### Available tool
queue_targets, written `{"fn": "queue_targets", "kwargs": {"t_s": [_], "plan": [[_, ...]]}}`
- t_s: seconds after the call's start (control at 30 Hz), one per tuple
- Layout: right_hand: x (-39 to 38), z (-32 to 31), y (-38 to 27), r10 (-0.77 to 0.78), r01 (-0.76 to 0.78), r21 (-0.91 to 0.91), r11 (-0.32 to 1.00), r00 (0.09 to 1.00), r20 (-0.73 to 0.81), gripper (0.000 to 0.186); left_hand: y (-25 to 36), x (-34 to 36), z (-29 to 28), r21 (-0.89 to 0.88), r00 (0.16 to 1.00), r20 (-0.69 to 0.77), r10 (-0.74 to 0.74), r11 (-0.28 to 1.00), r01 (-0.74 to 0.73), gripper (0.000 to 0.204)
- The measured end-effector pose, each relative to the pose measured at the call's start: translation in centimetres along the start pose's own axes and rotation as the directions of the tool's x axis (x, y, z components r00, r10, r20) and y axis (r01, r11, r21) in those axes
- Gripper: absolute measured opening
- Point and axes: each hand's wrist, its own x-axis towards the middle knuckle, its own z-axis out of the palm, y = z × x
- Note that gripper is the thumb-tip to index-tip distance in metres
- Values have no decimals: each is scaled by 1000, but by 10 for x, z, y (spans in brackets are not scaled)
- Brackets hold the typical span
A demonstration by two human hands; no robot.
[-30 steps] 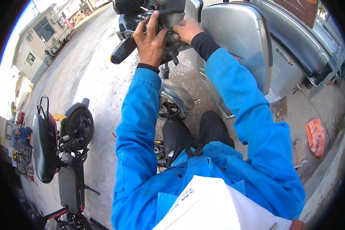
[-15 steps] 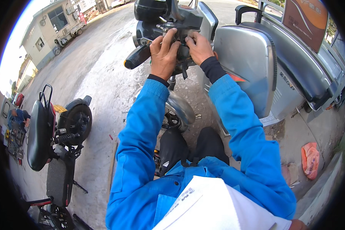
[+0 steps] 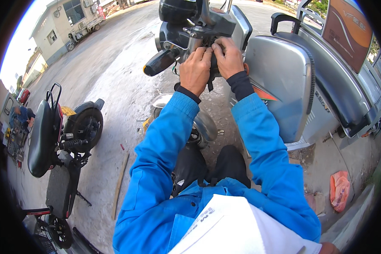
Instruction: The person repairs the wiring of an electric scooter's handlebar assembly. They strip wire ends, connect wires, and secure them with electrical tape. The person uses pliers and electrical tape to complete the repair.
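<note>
My left hand [image 3: 195,70] and my right hand [image 3: 227,58] work close together at the black front assembly [image 3: 218,27] of a vehicle. The fingertips of both are pinched and almost meet; whatever lies between them is too small or hidden to make out. Left of my left hand, a black turn signal [image 3: 161,62] with an orange lens sticks out from a grey metal bracket [image 3: 194,40]. Farther up sits a rounded black housing [image 3: 178,10]. A short black strap [image 3: 210,84] hangs below my hands. Under my left forearm shows a shiny metal front fender [image 3: 205,126].
A grey leg shield [image 3: 279,84] and a long dark seat [image 3: 334,72] stand at the right. On the left is a parked two-wheeler [image 3: 42,144]. A wooden strip [image 3: 120,186] and an orange cloth-like bundle [image 3: 340,190] lie on the ground. Another person [image 3: 23,116] is at far left.
My left fingers, earlier spread over the bracket, have drawn in beside my right fingertips. My right hand stays in a pinch at the assembly. The whole view has shifted slightly.
</note>
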Motion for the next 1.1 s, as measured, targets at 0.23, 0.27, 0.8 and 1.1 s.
{"fn": "queue_targets", "kwargs": {"t_s": [0.23, 0.27, 0.8, 1.1], "plan": [[-5, -8, -1, -51, 51, 12, 999, 998, 41, 11, 16, 1, 0, -347, 912, 103, -397, 845, 407, 39], [-7, -9, -1, -65, 66, -14, 998, 997, 47, 11, 17, 2, -1, -345, 925, 94, -369, 859, 378, 41], [-19, -19, 0, -62, 59, 40, 997, 996, 70, 18, 8, -1, 2, -218, 984, 46, -173, 959, 178, 19], [-18, -24, -8, 28, -36, 103, 994, 997, 78, 24, -8, -13, 1, -207, 999, -29, 18, 978, -23, 27]]}}
